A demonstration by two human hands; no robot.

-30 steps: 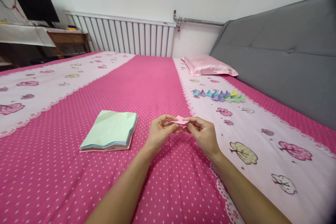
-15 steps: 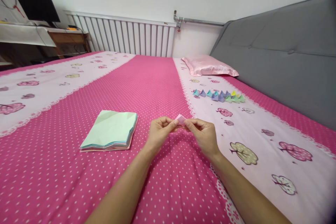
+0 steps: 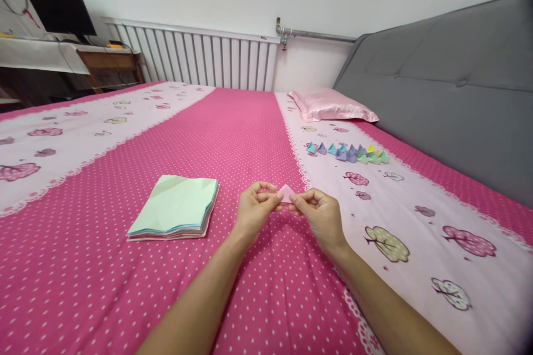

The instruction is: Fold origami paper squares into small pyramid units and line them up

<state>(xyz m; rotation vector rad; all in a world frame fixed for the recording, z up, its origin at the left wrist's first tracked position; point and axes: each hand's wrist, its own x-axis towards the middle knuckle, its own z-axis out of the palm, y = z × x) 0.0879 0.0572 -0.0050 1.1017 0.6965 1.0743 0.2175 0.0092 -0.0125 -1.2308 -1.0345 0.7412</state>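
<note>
The left hand (image 3: 255,208) and the right hand (image 3: 318,213) meet above the pink dotted bed sheet (image 3: 125,288), and both pinch one small folded pink paper (image 3: 286,193) between the fingertips, so the paper is between the two hands, raised a little over the sheet. Near the left hand, to its left, a stack of coloured paper sheets (image 3: 175,213) lies flat. Beyond the right hand, well apart, a row of small folded paper pieces (image 3: 347,152) lies before a pink pillow (image 3: 331,105).
</note>
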